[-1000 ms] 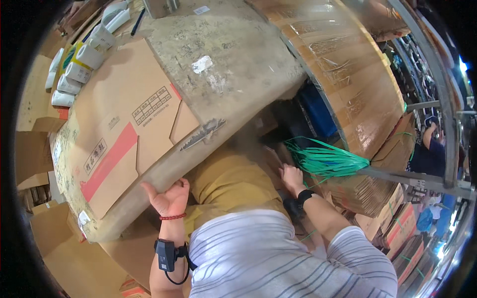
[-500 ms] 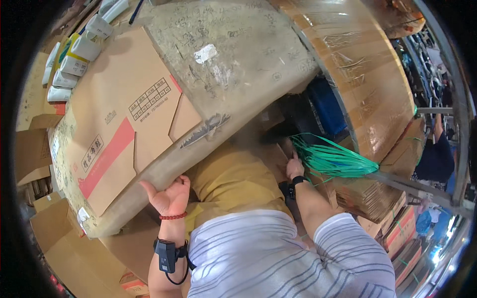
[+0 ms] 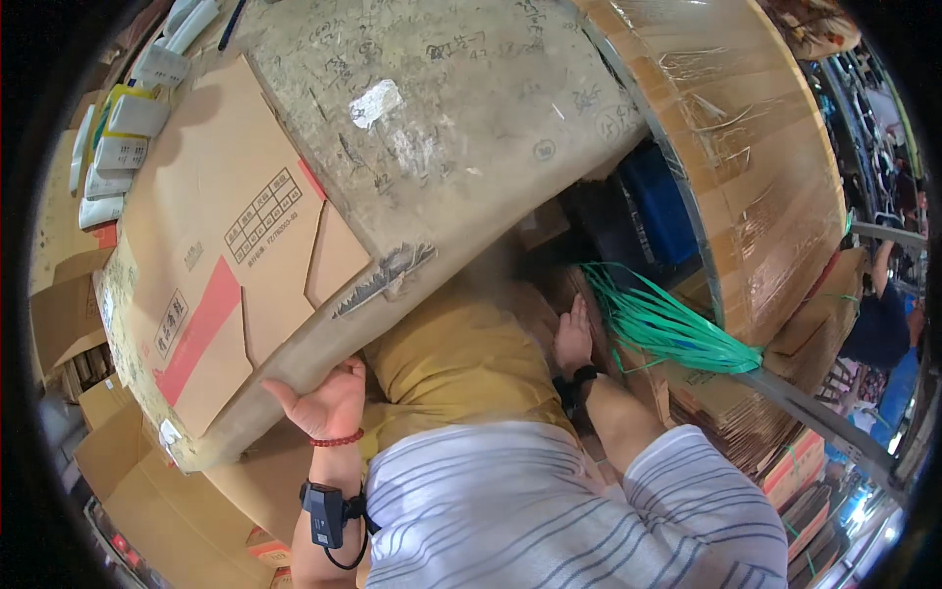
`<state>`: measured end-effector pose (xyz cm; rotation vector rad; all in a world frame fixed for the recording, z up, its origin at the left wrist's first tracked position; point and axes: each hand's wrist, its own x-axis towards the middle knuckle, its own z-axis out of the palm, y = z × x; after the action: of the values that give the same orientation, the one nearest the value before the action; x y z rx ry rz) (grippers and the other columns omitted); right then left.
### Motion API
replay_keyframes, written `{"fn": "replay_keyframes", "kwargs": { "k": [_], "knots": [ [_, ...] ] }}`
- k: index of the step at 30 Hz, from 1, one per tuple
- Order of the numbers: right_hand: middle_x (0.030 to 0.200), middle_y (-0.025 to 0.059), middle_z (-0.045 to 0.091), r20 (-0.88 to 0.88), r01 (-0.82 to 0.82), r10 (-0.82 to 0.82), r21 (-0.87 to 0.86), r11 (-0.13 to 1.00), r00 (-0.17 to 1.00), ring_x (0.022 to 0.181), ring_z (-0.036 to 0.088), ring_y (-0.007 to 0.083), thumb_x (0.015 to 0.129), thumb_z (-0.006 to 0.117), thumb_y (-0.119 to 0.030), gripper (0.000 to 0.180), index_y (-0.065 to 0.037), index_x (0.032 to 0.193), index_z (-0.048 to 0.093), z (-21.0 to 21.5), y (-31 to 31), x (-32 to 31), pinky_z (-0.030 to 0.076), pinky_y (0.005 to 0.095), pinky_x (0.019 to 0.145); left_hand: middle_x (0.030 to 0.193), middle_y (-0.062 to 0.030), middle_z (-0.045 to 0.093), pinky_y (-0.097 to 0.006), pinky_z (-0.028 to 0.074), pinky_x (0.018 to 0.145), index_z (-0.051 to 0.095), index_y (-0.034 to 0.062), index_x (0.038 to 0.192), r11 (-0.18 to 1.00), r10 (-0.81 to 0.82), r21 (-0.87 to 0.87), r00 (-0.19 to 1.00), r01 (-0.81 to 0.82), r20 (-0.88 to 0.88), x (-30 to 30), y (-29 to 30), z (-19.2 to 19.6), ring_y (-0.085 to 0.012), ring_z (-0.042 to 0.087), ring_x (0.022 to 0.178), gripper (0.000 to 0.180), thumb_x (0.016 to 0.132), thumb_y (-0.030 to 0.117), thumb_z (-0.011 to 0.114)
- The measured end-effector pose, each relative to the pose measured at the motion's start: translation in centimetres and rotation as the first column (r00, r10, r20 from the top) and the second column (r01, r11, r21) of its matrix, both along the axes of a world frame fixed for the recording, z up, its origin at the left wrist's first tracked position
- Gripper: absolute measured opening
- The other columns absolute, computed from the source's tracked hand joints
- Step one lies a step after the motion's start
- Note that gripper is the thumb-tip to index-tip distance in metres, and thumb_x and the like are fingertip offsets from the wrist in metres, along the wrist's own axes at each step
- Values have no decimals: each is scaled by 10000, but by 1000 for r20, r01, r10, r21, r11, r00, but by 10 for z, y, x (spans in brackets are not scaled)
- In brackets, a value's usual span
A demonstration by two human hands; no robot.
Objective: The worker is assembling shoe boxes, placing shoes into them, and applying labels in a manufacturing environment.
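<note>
left hand (image 3: 324, 401) palm up, half-curled, empty at the bench (image 3: 461, 196) edge; right hand (image 3: 573, 339) flat, fingers straight, near green strands (image 3: 672, 329).

Passage is open above the counter (image 3: 471, 128) beyond the flat carton (image 3: 211, 221); green straps (image 3: 677, 329) and taped cardboard (image 3: 751, 182) obstruct the right.

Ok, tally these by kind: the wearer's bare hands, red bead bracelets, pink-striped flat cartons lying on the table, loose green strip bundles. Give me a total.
Bare hands: 2 (left hand, right hand)
Red bead bracelet: 1
Pink-striped flat carton on the table: 1
Loose green strip bundle: 1
Total: 5
</note>
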<state>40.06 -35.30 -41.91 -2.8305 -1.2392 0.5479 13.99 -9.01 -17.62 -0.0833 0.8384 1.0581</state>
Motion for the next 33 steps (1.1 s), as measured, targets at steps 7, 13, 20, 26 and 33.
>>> {"fn": "replay_keyframes", "kwargs": {
  "k": [7,13,20,26,33],
  "knots": [
    [1351,236,402,-36,-127,135,163,978,990,1198,445,348,749,618,-87,361,56,1060,502,11,-3,4,345,406,1038,1146,20,574,-368,329,825,570,205,1135,1000,9,-14,1000,-9,2,2,2,1,-190,460,1045,633,650,583,717],
    [1187,197,554,-475,528,-394,190,828,787,1046,551,360,705,733,-183,491,-29,1137,556,40,17,-7,469,410,872,1136,11,564,-365,335,813,568,198,1128,1000,-9,-22,1000,9,3,-2,1,1,-195,453,1036,649,629,577,736],
    [907,215,652,-265,103,-205,-353,930,942,848,635,374,794,601,-213,252,-16,941,658,-3,1,35,516,456,755,1182,22,535,-359,334,870,526,202,1177,998,23,-62,1000,-22,11,3,0,8,-199,440,1084,660,669,584,705],
    [867,243,639,-209,-23,-35,-270,963,977,831,627,395,822,565,-221,231,-14,871,655,65,39,30,507,476,762,1166,32,540,-349,334,850,528,208,1174,996,56,-75,998,-54,37,-3,-2,7,-185,445,1069,650,673,582,704],
    [818,270,633,-148,-94,66,-196,976,987,796,625,423,799,603,-171,207,13,892,591,211,49,26,503,489,735,1113,3,554,-343,346,811,557,187,1136,998,-28,-58,982,39,186,-6,4,1,-185,452,1016,610,680,561,713]
  ]
}}
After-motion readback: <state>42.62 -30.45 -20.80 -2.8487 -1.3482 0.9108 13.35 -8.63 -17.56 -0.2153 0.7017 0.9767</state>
